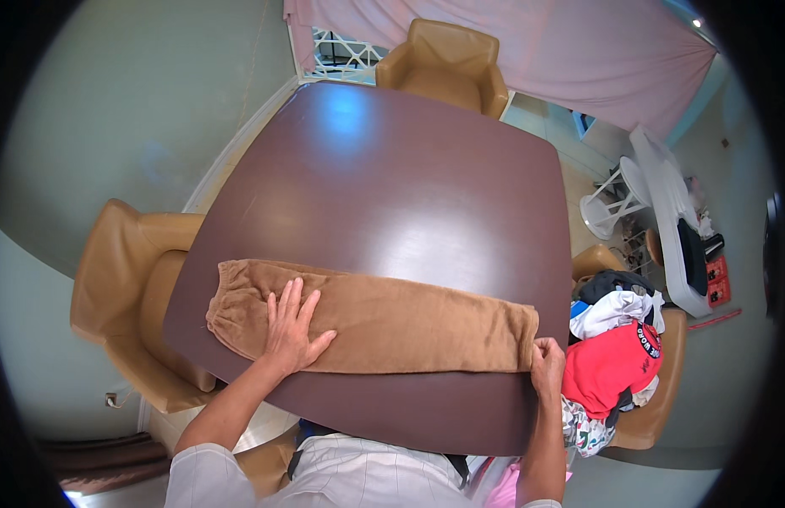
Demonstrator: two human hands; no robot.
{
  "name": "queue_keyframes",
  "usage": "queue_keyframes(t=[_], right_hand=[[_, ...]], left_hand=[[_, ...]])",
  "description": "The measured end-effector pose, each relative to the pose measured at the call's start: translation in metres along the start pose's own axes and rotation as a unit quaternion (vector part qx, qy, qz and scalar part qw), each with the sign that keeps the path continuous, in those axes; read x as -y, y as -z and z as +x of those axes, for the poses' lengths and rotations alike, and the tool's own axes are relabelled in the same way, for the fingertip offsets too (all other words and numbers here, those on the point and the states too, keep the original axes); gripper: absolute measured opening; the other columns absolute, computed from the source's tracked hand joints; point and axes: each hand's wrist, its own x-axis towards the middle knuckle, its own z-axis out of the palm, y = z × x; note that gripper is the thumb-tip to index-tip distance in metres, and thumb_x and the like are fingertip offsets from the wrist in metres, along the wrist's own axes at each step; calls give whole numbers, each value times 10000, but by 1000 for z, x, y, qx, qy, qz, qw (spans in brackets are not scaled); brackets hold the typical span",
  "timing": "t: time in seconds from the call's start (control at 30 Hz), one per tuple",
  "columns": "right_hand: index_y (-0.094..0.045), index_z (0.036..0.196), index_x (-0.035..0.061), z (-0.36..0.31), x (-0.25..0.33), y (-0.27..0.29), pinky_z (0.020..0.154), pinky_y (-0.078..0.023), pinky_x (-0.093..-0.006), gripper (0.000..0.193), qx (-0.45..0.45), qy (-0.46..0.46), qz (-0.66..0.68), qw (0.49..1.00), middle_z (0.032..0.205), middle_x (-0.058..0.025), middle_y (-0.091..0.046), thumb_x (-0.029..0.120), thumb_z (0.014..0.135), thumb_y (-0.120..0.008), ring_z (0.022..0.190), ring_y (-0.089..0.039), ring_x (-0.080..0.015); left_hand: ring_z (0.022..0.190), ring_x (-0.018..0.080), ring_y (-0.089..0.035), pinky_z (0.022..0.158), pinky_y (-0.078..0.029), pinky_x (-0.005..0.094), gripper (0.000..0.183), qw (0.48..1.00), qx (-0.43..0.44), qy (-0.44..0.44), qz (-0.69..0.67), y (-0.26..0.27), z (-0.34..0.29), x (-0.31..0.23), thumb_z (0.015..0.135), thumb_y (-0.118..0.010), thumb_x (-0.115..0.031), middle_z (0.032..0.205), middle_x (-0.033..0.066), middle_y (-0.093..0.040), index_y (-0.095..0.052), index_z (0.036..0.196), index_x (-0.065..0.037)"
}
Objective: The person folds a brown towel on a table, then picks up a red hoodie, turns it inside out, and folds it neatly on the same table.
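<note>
Pinching brown garment (418, 326) w/ R hand (548, 366), pressing it w/ L hand (291, 333) spread wide, well L of grip, poss. risking creases between if tugging unevenly.

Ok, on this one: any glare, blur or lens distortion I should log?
Head view: bluish glare on the table's far part and whiter glare near its middle; the brown garment reads matte, without bright glare; fisheye distortion is strong, with black corners; left hand and right hand show no obvious motion blur.
</note>
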Motion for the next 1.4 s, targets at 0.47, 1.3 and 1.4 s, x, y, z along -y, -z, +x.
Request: queue_keyframes(t=[0.47,1.3,1.4], right_hand=[[-686,1061,12,-54,114,-49,926,-537,-454,173,-33,261,-20,965,1093,-176,-695,-39,898,-715,1029,-656,-363],[-713,1100,40,-58,139,-118,1023,-486,-499,224,-6,337,-47,940,1241,-171,-677,2,879,-704,1212,-628,-384],[-660,1270,0,-73,160,-132,1160,-427,-570,407,9,376,-37,926,1402,-232,-617,28,871,-738,1372,-559,-447]], left_hand=[[1079,315,-614,963,-506,449,248,995,-20,-78,-57,45,50,44,937,-741,-73,1121,99,-667,-727,1185,-57],[1222,390,-612,1065,-477,518,318,987,-123,-98,-43,44,47,-8,918,-753,-87,1264,187,-668,-669,1215,-9],[1318,411,-590,1151,-449,541,429,976,-53,-194,-88,34,30,-61,915,-766,-115,1367,207,-651,-650,1312,-2]])
